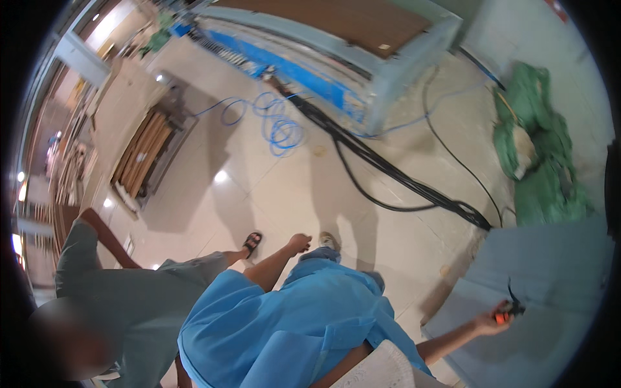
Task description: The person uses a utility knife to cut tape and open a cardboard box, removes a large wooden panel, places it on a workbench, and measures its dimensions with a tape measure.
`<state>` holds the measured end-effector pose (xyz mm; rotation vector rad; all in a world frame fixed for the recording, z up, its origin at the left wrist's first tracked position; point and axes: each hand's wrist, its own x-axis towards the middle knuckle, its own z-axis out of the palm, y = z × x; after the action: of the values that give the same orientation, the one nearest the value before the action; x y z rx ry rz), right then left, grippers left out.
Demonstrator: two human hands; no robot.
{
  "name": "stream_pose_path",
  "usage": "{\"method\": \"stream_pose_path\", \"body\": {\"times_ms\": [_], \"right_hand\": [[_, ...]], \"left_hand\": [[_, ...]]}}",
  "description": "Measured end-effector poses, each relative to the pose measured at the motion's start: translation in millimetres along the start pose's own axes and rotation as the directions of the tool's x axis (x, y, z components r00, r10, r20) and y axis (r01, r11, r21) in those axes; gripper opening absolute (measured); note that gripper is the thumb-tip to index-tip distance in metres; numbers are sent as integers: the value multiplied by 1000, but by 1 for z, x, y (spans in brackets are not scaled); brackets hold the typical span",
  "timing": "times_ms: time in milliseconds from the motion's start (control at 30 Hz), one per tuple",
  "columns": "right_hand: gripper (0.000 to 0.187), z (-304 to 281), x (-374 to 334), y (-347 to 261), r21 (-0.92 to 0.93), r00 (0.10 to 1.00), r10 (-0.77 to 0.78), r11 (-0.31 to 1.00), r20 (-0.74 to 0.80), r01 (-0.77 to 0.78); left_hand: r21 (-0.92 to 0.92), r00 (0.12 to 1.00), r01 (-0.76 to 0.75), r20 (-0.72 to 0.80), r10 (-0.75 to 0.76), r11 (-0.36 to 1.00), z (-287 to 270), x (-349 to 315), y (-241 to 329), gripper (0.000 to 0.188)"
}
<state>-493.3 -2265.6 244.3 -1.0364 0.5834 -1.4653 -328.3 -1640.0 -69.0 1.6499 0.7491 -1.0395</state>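
Under you runs a pale, glossy tiled floor (272, 187). On it a coiled blue hose (275, 126) lies near a bundle of black cables (388, 171) that runs toward your right. A heap of green cloth (540, 149) sits at your far right, and a flat blue-grey panel (543, 291) lies beside it.

Co-worker's face blurred, small black tool (512, 304) in the right hand (490, 321) too small to identify, left hand's (299, 243) fingers curled from sight

Right hand (490, 321) grips orange-handled tool (508, 310) over blue-grey panel (550, 271)
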Motion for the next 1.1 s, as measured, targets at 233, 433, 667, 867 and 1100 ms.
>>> {"method": "stream_pose_path", "body": {"times_ms": [233,433,667,867,1100], "right_hand": [[28,249,-254,215,-220,622,744,667,245,-711],[68,417,-495,282,-725,-136,738,582,661,-368],[109,648,-701,274,-339,-929,261,926,263,164],[120,789,-849,303,-297,-994,-30,953,108,-62],[65,915,-1056,384,-560,-937,212,828,277,22]], "left_hand": [[-316,966,-217,65,249,923,-137,-21,143,43],[-462,896,-263,210,392,847,-261,-14,251,60],[-589,950,-107,177,257,801,-434,-6,292,65],[-859,946,-205,-52,319,469,-557,21,295,45],[-926,878,-346,-263,400,150,-747,107,355,53]]}}
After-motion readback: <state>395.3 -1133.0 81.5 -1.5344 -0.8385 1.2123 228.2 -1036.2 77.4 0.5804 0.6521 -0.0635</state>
